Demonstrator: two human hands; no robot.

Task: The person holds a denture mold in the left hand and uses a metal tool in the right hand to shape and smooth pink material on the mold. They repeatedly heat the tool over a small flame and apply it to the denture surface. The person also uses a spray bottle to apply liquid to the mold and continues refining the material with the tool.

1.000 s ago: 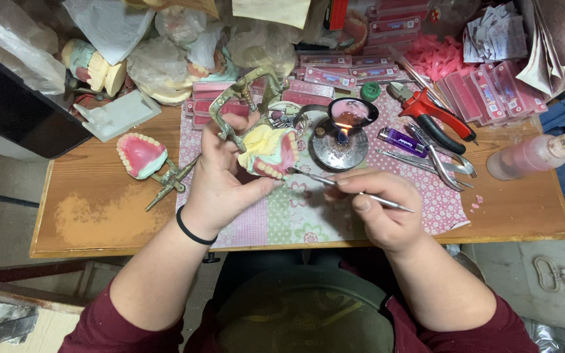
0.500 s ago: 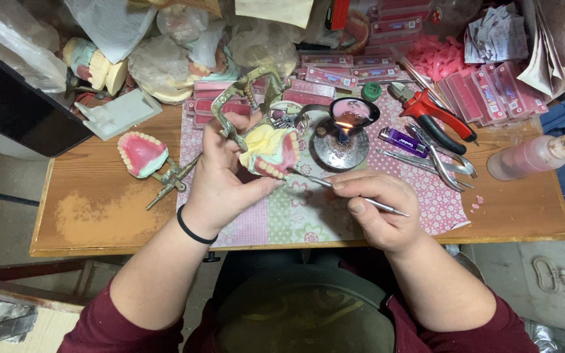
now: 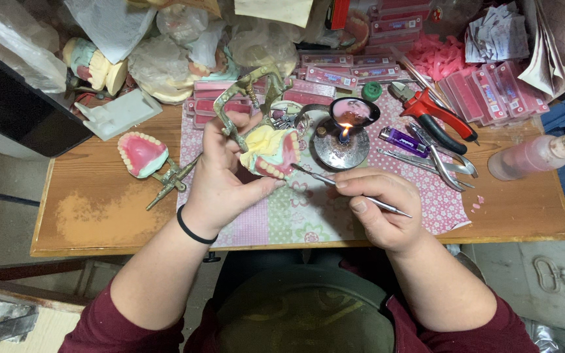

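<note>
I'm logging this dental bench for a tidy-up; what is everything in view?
Denture model on metal frame: one, yellow and pink, in left hand.
Thin metal tool: one, silver, in right hand, tip at the model.
Second denture model: one, pink, table left.
Burner with flame: one, metal, centre.
Lighter: one, purple, right of burner.
Pliers: one, red-handled, right.
Squeeze bottle: one, pinkish, far right.
Tooth trays: several, pink, table back.
Patterned cloth: one, pink and green, under the hands.
Left hand: black wristband.
Right hand: pinches tool.

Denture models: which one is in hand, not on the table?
The yellow-based denture model on the brass frame, gripped by the left hand. The other pink denture model lies on the bare wood to its left.
</note>
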